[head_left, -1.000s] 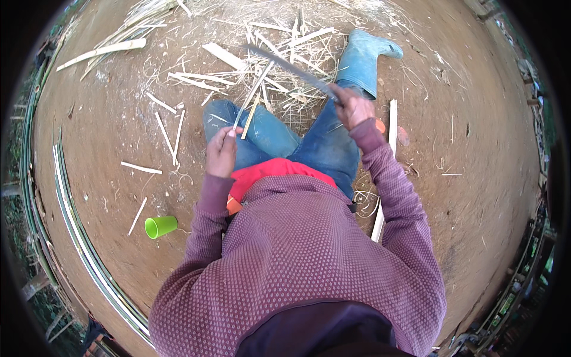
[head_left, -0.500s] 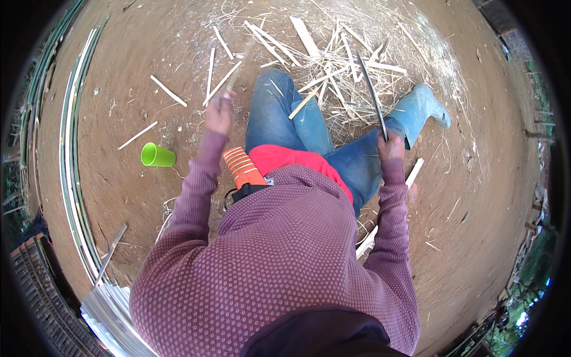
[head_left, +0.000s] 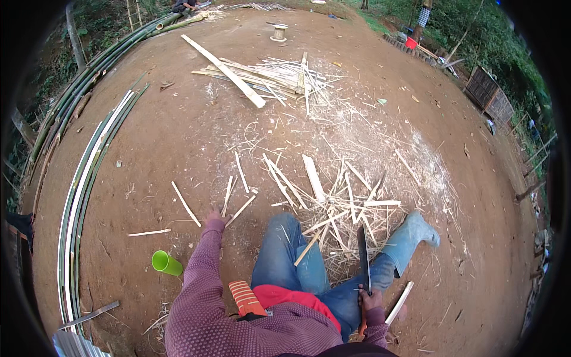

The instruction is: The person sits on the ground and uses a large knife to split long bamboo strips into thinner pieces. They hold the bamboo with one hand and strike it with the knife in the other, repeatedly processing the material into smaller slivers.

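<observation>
My right hand (head_left: 372, 298) grips the handle of a machete (head_left: 363, 256), its dark blade pointing away from me above my right leg. On the left, my left hand (head_left: 216, 216) reaches down to the dirt with its fingers apart, at the near ends of two pale split bamboo strips (head_left: 241, 211). I cannot make out anything held in it. Another strip (head_left: 186, 204) lies to its left. Ahead of my knees is a loose heap of bamboo strips and shavings (head_left: 342, 223). An orange striped pouch (head_left: 246, 298) sits at my left hip.
A green cup (head_left: 166, 263) lies tipped on the dirt at left. Long bamboo poles (head_left: 77, 208) run along the left side. Farther ahead are a pile of split bamboo (head_left: 256, 77) and a spool (head_left: 278, 33). A pale bamboo piece (head_left: 399, 302) lies beside my right arm.
The view has tilted up, showing more ground ahead. My left hand, blurred before with a faint pale streak by it, has gone down to the strips. My right hand still grips the machete.
</observation>
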Tool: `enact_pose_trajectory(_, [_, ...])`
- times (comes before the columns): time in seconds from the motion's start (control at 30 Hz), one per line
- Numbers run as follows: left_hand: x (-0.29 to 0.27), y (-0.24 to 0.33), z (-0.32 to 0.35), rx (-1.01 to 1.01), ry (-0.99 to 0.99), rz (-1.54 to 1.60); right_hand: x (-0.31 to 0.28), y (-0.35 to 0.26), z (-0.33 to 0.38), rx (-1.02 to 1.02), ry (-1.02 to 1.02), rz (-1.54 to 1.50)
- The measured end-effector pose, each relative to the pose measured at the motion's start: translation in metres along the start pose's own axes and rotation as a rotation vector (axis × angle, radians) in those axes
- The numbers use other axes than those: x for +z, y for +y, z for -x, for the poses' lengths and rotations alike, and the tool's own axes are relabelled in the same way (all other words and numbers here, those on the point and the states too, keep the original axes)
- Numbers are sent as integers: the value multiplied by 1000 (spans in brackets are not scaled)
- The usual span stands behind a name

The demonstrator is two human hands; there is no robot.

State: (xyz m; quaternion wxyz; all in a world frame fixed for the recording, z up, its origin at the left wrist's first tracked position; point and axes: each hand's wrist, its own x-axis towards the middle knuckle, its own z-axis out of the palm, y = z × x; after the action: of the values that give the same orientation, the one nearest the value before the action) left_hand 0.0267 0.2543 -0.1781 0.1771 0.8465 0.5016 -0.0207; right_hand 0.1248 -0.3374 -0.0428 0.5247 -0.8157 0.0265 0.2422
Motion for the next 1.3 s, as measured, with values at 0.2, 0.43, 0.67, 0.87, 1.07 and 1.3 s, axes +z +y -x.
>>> enact_pose_trajectory(0.2, [2, 19, 9, 32, -116, 108, 1, -19, -1, 57, -52, 80])
enact_pose_trajectory(0.43, [45, 33, 5, 89, -95, -33, -2, -14, -2, 38, -17, 110])
enact_pose_trajectory(0.67, [34, -3, 2, -134, 342, 592, 3, -5, -15, 19, -58, 61])
enact_pose_trajectory(0.87, [0, -16, -15, -505, 428, 541, 1, -10, 10, 110, 12, 38])
enact_pose_trajectory(1.07, [-6, -66, 11, -858, 354, 500, 4, -27, -8, 170, -81, 33])
enact_pose_trajectory(1.3, [-4, -64, -16, -838, 377, 382, 8, -24, -13, 235, -49, -51])
